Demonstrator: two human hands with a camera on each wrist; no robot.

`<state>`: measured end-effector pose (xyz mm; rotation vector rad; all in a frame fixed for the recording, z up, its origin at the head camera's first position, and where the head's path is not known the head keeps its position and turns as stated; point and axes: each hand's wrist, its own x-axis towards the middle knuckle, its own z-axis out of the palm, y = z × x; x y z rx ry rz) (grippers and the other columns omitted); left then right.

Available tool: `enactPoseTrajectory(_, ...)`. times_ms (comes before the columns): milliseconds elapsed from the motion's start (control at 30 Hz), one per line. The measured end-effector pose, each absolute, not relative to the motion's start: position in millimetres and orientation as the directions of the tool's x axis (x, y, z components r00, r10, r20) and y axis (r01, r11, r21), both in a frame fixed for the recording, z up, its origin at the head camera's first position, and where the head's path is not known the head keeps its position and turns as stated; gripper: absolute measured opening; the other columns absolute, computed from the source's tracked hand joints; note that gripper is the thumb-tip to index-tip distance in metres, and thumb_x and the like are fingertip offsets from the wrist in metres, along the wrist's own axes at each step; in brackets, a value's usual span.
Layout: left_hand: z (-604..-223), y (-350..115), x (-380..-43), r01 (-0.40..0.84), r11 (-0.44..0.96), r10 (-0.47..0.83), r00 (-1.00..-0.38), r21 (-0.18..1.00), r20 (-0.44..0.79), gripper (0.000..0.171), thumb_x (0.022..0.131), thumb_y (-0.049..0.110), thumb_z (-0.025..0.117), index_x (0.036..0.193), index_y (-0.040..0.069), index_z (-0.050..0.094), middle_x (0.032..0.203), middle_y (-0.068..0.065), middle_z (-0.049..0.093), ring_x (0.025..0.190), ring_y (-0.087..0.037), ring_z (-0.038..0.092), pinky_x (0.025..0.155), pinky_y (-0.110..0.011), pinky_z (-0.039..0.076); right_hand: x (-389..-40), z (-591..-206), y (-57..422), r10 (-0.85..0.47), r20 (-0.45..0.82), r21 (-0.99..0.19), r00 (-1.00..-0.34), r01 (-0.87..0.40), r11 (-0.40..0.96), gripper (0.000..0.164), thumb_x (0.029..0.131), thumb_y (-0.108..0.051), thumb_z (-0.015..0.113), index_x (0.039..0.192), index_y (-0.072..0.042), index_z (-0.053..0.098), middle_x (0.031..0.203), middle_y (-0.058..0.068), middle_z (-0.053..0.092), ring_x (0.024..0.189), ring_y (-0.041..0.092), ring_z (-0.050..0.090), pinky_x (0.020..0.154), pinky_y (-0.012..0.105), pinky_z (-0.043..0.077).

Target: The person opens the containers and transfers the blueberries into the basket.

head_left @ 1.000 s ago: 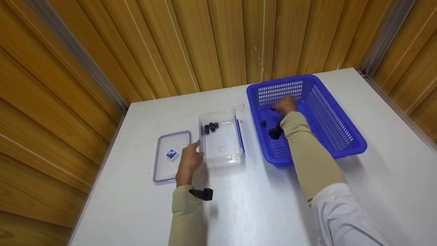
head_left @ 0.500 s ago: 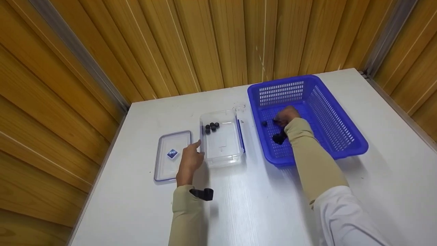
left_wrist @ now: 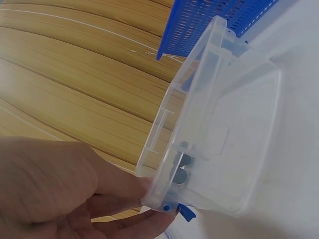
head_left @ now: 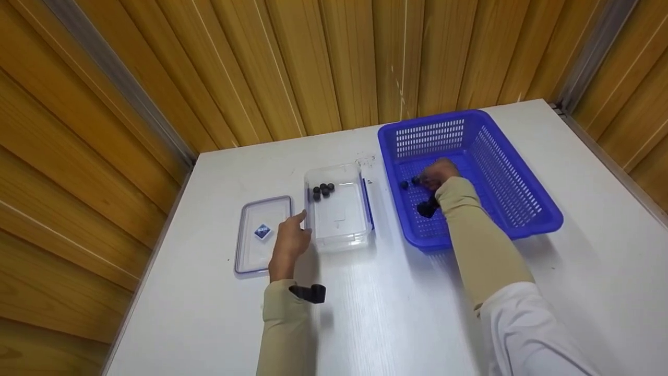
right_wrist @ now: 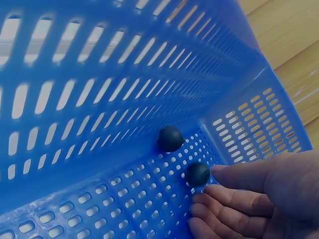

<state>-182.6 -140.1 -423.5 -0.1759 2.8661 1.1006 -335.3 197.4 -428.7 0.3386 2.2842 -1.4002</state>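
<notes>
My left hand (head_left: 291,240) holds the near left side of a clear plastic food box (head_left: 342,209), thumb against its wall and fingers by a blue latch (left_wrist: 187,212). Several small dark balls (head_left: 325,192) sit together in the box's far left part. Inside the blue basket (head_left: 527,203) is my right hand (head_left: 440,174), reaching to the basket floor. A dark ball (right_wrist: 197,174) lies right at its thumb tip and fingertips, not enclosed by them; whether they touch cannot be told. Another dark ball (right_wrist: 170,139) rests beside it, close to the basket wall.
Left of the box, a clear lid (head_left: 250,250) with a purplish edge lies flat, bearing a blue and white label (head_left: 262,231). All stand on a white table (head_left: 360,324). Ribbed wood-patterned walls (head_left: 323,68) close in the back and sides.
In the basket, my right hand has drawn nearer to me, and the ball by its fingertips has shifted likewise, then slightly left. My left hand keeps its place on the box.
</notes>
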Motion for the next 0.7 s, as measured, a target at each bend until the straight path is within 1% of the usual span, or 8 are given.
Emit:
enactPoseTrajectory(67,-424,-141,-182,-0.125,0.741,-0.083,-0.992,0.660,-0.095,0.049,0.092,0.001,0.053,0.140,0.000,0.045,0.142,-0.021,0.047,0.121,-0.031,0.052,0.094,-0.041,0.044,-335,-428,197,-0.028,-0.489,-0.789,-0.872,0.428,0.441,0.029,0.088,-0.004,0.057,0.059,-0.008,0.057,0.049,-0.004,0.052,0.043,0.005,0.051,0.047,0.018,0.046)
enactPoseTrajectory(267,-425,-140,-182,-0.097,0.756,-0.078,-0.995,0.647,-0.057,0.048,0.089,0.000,0.056,0.137,-0.001,0.049,0.138,-0.022,0.051,0.131,-0.036,0.045,0.104,-0.045,0.041,-332,-424,196,-0.033,-0.496,-0.819,-0.868,0.455,0.349,0.037,0.089,0.000,0.055,0.053,-0.009,0.053,0.045,-0.004,0.048,0.039,0.004,0.046,0.043,0.016,0.043)
enactPoseTrajectory(400,-424,-139,-184,-0.126,0.743,-0.082,-0.992,0.657,-0.098,0.049,0.091,0.001,0.055,0.139,0.000,0.047,0.141,-0.020,0.048,0.135,-0.035,0.041,0.106,-0.044,0.039,-330,-413,192,0.029,-0.426,-0.850,-0.904,0.411,0.328,0.030,0.085,0.002,0.058,0.057,-0.007,0.054,0.045,-0.003,0.050,0.040,0.007,0.049,0.043,0.020,0.046)
enactPoseTrajectory(467,-424,-139,-185,-0.129,0.742,-0.080,-0.991,0.658,-0.104,0.049,0.091,0.001,0.054,0.140,0.001,0.046,0.142,-0.020,0.047,0.135,-0.035,0.039,0.106,-0.044,0.038,-336,-407,187,0.070,-0.356,-0.858,-0.932,0.356,0.370,0.026,0.083,0.000,0.061,0.059,-0.006,0.054,0.046,-0.002,0.051,0.041,0.008,0.051,0.045,0.022,0.047)
enactPoseTrajectory(533,-425,-139,-185,-0.125,0.743,-0.078,-0.992,0.658,-0.100,0.049,0.091,0.001,0.054,0.140,0.000,0.046,0.142,-0.020,0.047,0.135,-0.035,0.040,0.105,-0.044,0.039,-346,-403,182,0.101,-0.256,-0.819,-0.961,0.271,0.507,0.024,0.081,-0.007,0.064,0.060,-0.007,0.055,0.048,-0.004,0.050,0.046,0.010,0.052,0.050,0.025,0.049)
enactPoseTrajectory(567,-425,-139,-185,-0.123,0.742,-0.079,-0.992,0.658,-0.097,0.049,0.091,0.001,0.054,0.139,0.000,0.046,0.141,-0.021,0.048,0.135,-0.035,0.040,0.106,-0.044,0.039,-358,-408,182,0.097,-0.177,-0.798,-0.979,0.200,0.569,0.027,0.079,-0.015,0.067,0.057,-0.011,0.054,0.048,-0.006,0.048,0.047,0.009,0.050,0.050,0.024,0.047)
enactPoseTrajectory(633,-426,-140,-185,-0.115,0.744,-0.077,-0.993,0.658,-0.087,0.049,0.090,0.001,0.054,0.139,-0.001,0.047,0.141,-0.021,0.048,0.134,-0.036,0.041,0.107,-0.044,0.038,-366,-403,174,0.097,-0.082,-0.732,-0.992,0.126,0.670,0.028,0.077,-0.024,0.070,0.058,-0.010,0.056,0.053,-0.004,0.049,0.055,0.015,0.052,0.058,0.031,0.049)
enactPoseTrajectory(700,-426,-140,-184,-0.112,0.744,-0.076,-0.994,0.658,-0.083,0.049,0.090,0.000,0.054,0.139,-0.001,0.047,0.140,-0.021,0.049,0.134,-0.036,0.041,0.107,-0.045,0.038,-366,-394,163,0.083,-0.010,-0.694,-0.996,0.067,0.717,0.028,0.076,-0.029,0.071,0.061,-0.008,0.060,0.058,-0.002,0.051,0.063,0.019,0.051,0.065,0.035,0.049)
